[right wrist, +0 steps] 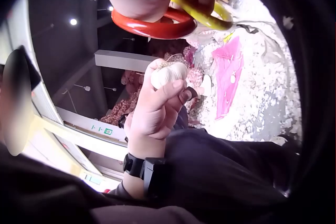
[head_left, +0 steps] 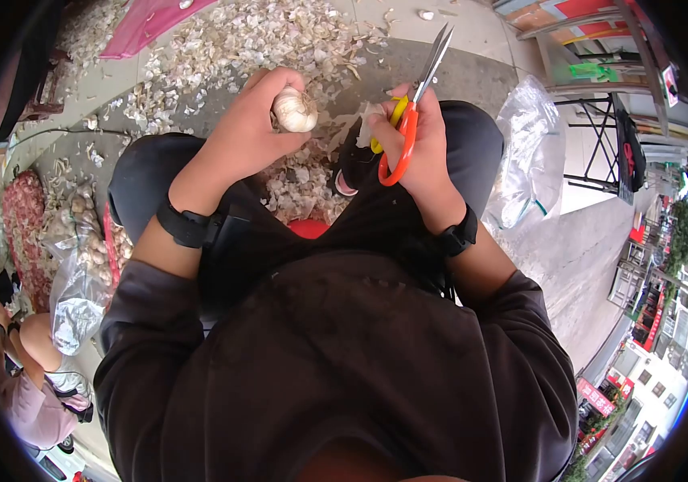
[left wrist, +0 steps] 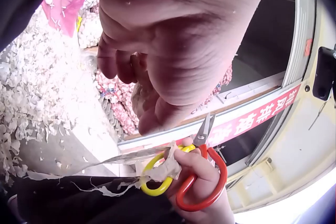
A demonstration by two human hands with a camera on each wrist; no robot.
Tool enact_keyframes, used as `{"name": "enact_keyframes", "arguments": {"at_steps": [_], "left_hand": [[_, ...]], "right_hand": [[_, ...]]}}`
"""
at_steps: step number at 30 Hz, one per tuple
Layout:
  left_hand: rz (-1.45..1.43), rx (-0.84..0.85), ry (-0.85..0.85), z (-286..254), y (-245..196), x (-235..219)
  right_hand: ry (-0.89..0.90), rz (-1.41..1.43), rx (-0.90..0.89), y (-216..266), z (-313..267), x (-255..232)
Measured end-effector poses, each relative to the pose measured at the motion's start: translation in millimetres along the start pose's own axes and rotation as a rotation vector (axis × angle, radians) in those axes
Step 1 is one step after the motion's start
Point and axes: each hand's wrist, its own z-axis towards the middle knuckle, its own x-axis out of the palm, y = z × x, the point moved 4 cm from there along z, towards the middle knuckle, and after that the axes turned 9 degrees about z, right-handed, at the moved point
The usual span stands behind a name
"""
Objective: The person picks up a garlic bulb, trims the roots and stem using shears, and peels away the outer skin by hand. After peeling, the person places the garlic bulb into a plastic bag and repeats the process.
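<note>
One round white garlic bulb (head_left: 296, 111) sits gripped in our left hand (head_left: 239, 132); to its right, our right hand (head_left: 427, 153) holds orange-and-yellow-handled metal scissors (head_left: 410, 136), blades pointing away from us.

Pink sheet (head_left: 145, 29), clear plastic bag (head_left: 527, 153).

The head view is taken from above, faced down past the shirt (head_left: 336, 345) onto both hands. In the left wrist view, the left hand (head_left: 243, 136) is seen very near, with the right hand (head_left: 431, 153) and scissors (head_left: 411, 132) beyond. The right wrist view is faced back across to the garlic bulb (head_left: 295, 111). The garlic skins (head_left: 247, 48) are shared by all three.
</note>
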Motion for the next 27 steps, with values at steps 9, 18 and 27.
{"name": "enact_keyframes", "arguments": {"at_steps": [9, 18, 27], "left_hand": [[-0.547, 0.097, -0.028, 2.3, 4.1, -5.0], [-0.711, 0.164, -0.021, -0.5, 4.0, -11.2], [-0.672, 0.145, -0.015, -2.1, 19.5, -6.6]], "right_hand": [[0.155, -0.825, -0.381, 18.8, -8.9, 16.3], [0.385, -0.748, -0.281, 11.2, -17.6, 30.3], [0.373, -0.823, -0.367, 20.0, -18.1, 32.0]]}}
